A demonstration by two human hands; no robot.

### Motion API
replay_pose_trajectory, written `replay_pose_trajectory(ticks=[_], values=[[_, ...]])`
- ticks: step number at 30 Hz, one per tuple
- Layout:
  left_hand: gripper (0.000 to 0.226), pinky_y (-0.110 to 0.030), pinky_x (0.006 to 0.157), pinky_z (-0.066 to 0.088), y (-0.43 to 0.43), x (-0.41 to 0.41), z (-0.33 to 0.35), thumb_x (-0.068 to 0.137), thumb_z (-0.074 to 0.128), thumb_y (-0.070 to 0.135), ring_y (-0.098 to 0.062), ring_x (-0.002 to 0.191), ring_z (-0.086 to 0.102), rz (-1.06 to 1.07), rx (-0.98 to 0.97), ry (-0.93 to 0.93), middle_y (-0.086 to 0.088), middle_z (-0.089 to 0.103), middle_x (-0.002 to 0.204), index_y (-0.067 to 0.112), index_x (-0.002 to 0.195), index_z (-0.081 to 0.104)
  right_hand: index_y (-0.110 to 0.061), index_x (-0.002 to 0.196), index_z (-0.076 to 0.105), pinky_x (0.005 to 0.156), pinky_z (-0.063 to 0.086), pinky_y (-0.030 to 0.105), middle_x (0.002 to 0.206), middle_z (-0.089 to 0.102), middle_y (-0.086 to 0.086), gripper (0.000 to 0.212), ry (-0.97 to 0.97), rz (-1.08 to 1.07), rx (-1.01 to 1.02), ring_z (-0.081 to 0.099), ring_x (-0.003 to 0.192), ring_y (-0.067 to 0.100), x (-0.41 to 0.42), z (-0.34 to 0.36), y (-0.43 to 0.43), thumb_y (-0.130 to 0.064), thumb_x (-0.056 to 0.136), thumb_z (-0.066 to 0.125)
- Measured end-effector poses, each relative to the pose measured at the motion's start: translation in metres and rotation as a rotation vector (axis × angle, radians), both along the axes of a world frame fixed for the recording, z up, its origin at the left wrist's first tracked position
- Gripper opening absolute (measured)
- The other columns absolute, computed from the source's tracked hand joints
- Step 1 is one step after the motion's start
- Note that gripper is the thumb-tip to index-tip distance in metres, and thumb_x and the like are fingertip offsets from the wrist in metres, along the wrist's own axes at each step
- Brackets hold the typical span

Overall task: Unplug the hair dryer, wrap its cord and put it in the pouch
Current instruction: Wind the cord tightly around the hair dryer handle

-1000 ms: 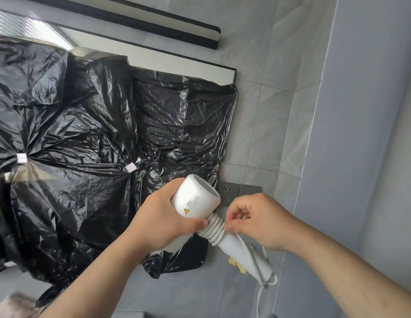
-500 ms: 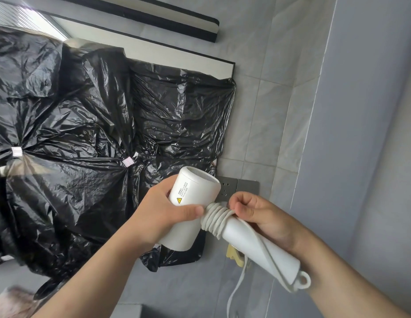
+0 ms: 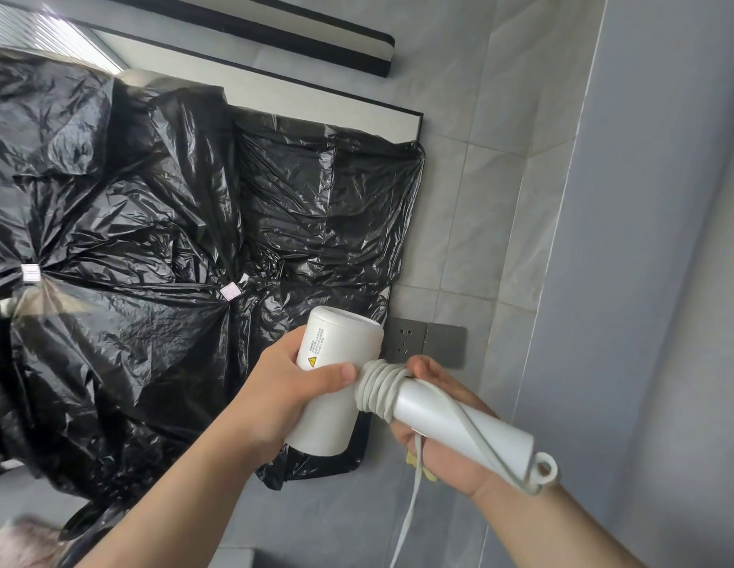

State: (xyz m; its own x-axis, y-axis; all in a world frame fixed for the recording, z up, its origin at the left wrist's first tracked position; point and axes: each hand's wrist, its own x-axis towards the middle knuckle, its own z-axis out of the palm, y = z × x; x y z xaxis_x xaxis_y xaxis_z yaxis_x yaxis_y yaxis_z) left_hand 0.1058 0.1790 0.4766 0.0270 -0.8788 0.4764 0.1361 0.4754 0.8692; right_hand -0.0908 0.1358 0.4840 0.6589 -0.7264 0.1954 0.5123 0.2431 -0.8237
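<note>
A grey tiled wall [image 3: 476, 223] fills the view. A black-framed panel [image 3: 417, 127] on it is covered by crumpled black plastic sheeting [image 3: 160, 248], gathered at two small white tags [image 3: 230, 291]. Just right of the sheeting's lower part, a grey socket plate [image 3: 427, 342] sits on the tiles.

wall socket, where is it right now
In the head view, the wall socket sits on the tiled wall right of centre, just behind the hair dryer, beside the black plastic sheeting.

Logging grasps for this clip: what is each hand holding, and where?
Left hand grips the white plastic hair dryer by its barrel; right hand cradles its handle beside the coiled white cord.
</note>
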Motion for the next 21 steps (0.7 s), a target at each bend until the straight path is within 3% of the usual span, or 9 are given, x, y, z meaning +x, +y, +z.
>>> replay_pose_trajectory(ticks=[5,8,9,12,17,21], values=[[0.043,-0.041,0.066,0.059,0.002,-0.004,0.001,0.051,0.085,0.033,-0.024,0.074,0.07,0.083,-0.01,-0.007,-0.008,0.075,0.086,0.024,0.091,0.073,-0.015,0.08,0.068,0.038,0.044,0.026,0.08,0.069,0.009,0.05,-0.15,-0.111,0.164,0.061,0.053,0.022,0.008,-0.016,-0.007,-0.01,0.04,0.096],[0.033,-0.043,0.067,0.058,0.001,-0.007,-0.002,0.059,0.084,0.026,-0.023,0.074,0.069,0.118,-0.001,0.007,-0.006,0.074,0.084,0.023,0.09,0.073,-0.018,0.086,0.065,0.039,0.043,0.023,0.093,0.068,0.01,0.019,-0.149,-0.242,0.184,0.063,0.054,0.02,0.014,-0.019,-0.002,-0.015,0.07,0.074],[0.03,-0.044,0.068,0.058,0.001,-0.008,-0.003,0.062,0.083,0.024,-0.024,0.074,0.069,0.126,0.004,0.02,-0.007,0.074,0.084,0.022,0.09,0.072,-0.018,0.085,0.064,0.039,0.043,0.021,0.092,0.068,0.01,0.007,-0.149,-0.279,0.178,0.063,0.054,0.019,0.016,-0.019,0.001,-0.015,0.079,0.065],[0.033,-0.048,0.07,0.058,0.002,-0.011,-0.006,0.065,0.082,0.025,-0.028,0.076,0.07,0.151,0.023,0.038,-0.015,0.074,0.09,0.018,0.095,0.072,-0.015,0.085,0.062,0.041,0.041,0.018,0.078,0.067,0.004,0.016,-0.162,-0.331,0.139,0.057,0.05,0.011,0.019,-0.019,0.008,-0.008,0.094,0.051],[0.03,-0.047,0.066,0.059,-0.002,-0.014,-0.006,0.063,0.083,0.029,-0.024,0.07,0.068,0.312,0.035,0.088,-0.009,0.072,0.079,0.018,0.087,0.07,-0.007,0.091,0.065,0.047,0.04,0.021,0.072,0.059,0.005,0.02,-0.054,-0.444,0.007,0.048,0.056,0.013,0.026,-0.029,0.017,0.006,0.09,0.05],[0.034,-0.045,0.063,0.059,-0.001,-0.021,-0.004,0.058,0.083,0.033,-0.016,0.065,0.067,0.468,0.012,0.071,-0.006,0.074,0.079,0.02,0.086,0.069,-0.003,0.087,0.06,0.043,0.04,0.023,0.067,0.057,0.008,0.017,0.111,-0.654,-0.093,0.048,0.049,0.013,0.035,-0.031,0.025,0.002,0.097,0.047]])
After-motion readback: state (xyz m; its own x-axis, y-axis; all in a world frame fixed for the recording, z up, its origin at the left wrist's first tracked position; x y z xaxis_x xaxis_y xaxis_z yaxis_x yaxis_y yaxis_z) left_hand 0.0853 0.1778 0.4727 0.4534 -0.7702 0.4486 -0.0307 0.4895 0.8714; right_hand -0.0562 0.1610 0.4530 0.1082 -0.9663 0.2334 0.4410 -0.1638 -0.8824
